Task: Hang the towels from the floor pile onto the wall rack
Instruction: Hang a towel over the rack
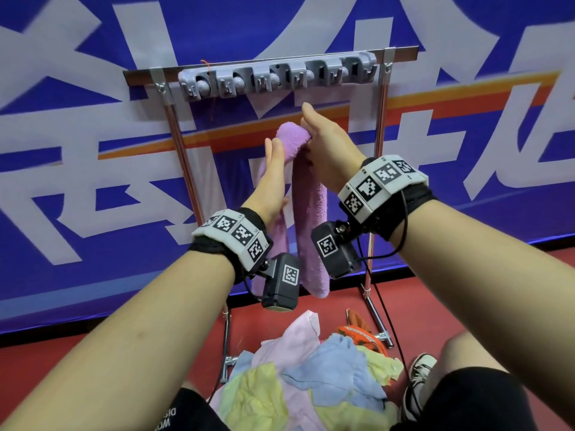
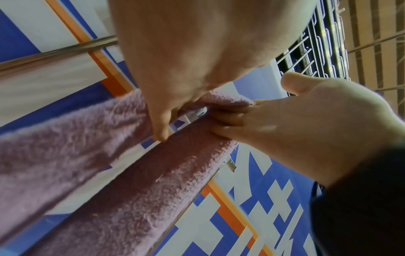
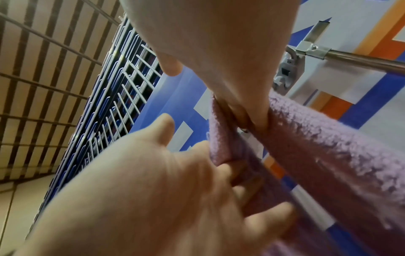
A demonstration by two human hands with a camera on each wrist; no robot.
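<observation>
Hands first: both are up near the middle of the head view, working the same purple towel [image 1: 311,213]. The right hand [image 1: 329,141] pinches the folded top of it from the 3 o'clock side, thumb sticking up free and the other fingers tucked under the fold. The left hand [image 1: 273,181] sits at the towel's 9 o'clock, fingers mostly straight along the cloth; in the right wrist view its fingertips look pressed into the fold rather than wrapped round it.

The towel hangs doubled over, two long tails dropping toward 6 o'clock, clear of the floor. It's not on the rack yet. The grey clip rack [image 1: 277,76] is at 12 o'clock above the hands, apart from the towel, bolted to a metal frame [image 1: 381,119] in front of the blue banner [image 1: 93,150].

My take on doing this bit well: keep the fold bunched tight and narrow so it fits one clip slot, lift it straight up, then push firmly so the roller bites. Keep the tails even or it'll probably drag itself out.

The floor pile [image 1: 311,368] of pastel towels sits at 6 o'clock on the red floor [image 1: 466,290].
</observation>
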